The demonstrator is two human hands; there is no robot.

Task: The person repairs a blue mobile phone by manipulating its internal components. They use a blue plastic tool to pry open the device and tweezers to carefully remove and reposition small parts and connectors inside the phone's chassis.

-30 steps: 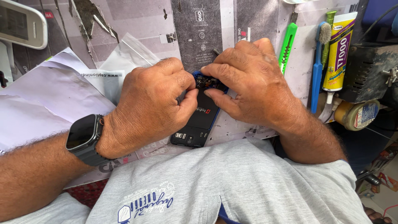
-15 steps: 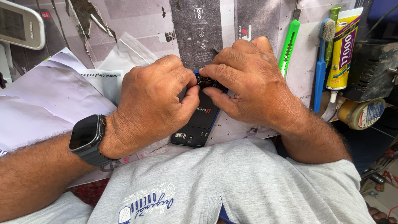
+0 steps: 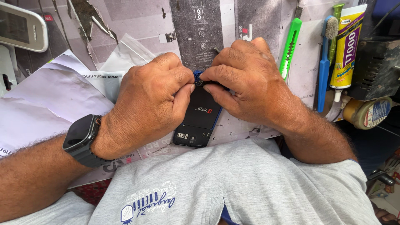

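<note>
Head view: left hand and right hand curl over phone.

Since a second ago the left hand has turned a little, so its thumb now presses closer to the right hand at the top end of the black phone. The phone itself sits slightly more upright on the worktop.
</note>
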